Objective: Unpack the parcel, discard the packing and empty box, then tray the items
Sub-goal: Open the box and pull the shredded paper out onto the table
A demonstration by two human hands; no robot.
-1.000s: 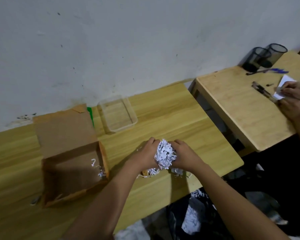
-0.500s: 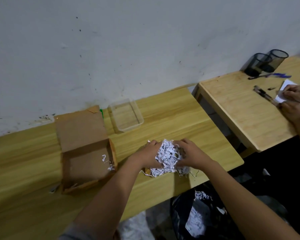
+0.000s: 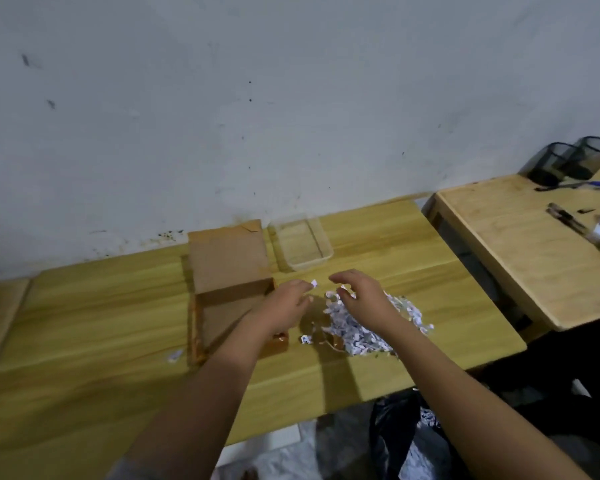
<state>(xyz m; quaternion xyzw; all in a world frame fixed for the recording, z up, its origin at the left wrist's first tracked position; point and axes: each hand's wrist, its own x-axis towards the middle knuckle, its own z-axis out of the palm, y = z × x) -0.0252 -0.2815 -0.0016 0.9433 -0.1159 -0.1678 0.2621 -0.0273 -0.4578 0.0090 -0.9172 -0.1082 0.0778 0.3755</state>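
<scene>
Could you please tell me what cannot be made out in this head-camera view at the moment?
- Any items under the shredded paper: head view, the pile and the right hand cover them.
- Part of the cardboard box floor: head view, the left hand and forearm hide it.
- Whether either hand pinches a scrap: head view, blurred.
- The black bag contents: head view, dark, partly behind the table edge.

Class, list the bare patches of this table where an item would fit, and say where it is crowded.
Free: the table left of the cardboard box; the strip between the clear tray and the right edge. Crowded: the middle, where box, left hand, right hand and shredded paper meet.
</scene>
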